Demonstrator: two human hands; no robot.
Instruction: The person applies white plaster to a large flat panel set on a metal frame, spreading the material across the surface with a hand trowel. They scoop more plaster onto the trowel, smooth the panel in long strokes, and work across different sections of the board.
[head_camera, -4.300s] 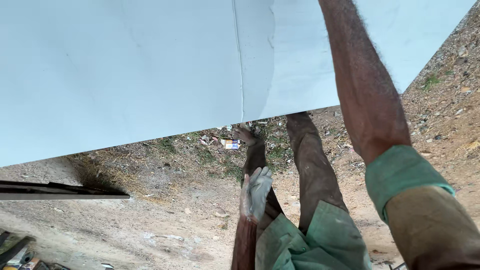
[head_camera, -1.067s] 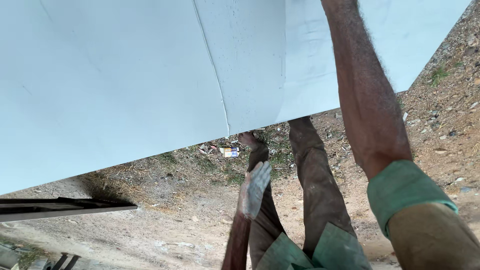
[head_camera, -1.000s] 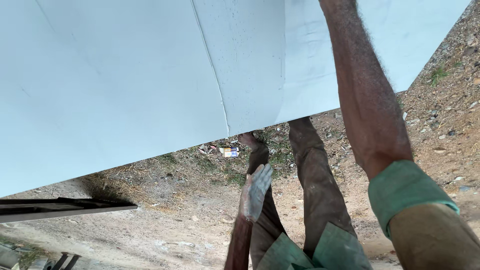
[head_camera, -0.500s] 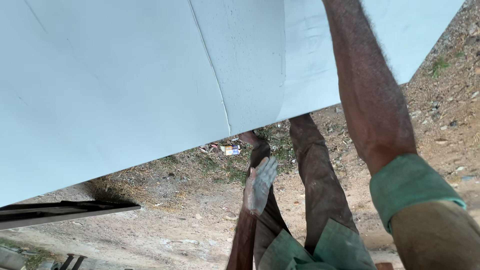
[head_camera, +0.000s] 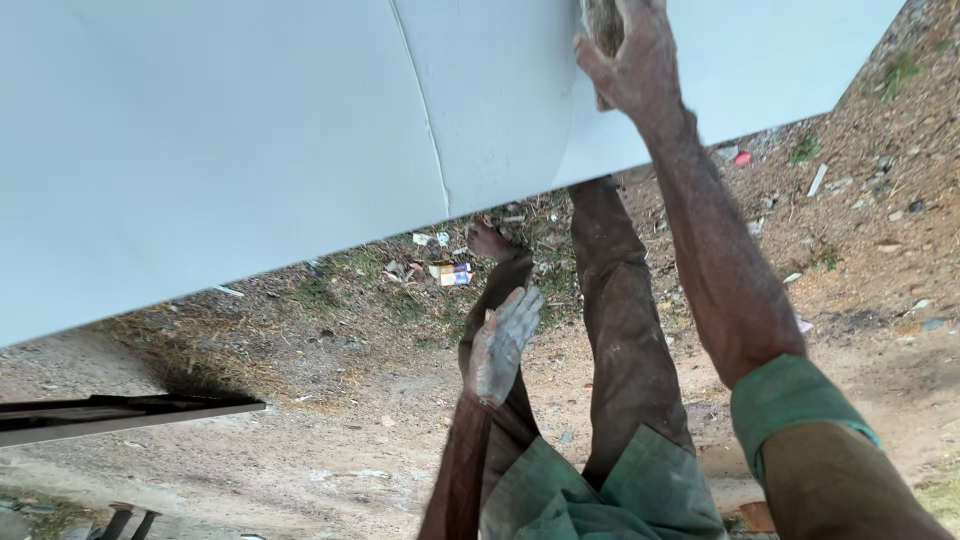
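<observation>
My right hand is raised against a large pale wall and grips a small brownish-grey pad, pressing it flat on the surface near a vertical seam. Only part of the pad shows past my fingers. My left hand hangs free below, fingers loosely apart, dusted with grey-white powder and holding nothing. It is in front of my brown trouser legs, well apart from the wall.
Bare dirt ground lies far below, with scattered litter and a small coloured packet. My bare foot shows near the wall's lower edge. A dark plank or ledge juts in from the left.
My right hand, earlier out of the top of the view, has come down into sight with the pad on the wall. My left hand has stayed hanging with little movement.
</observation>
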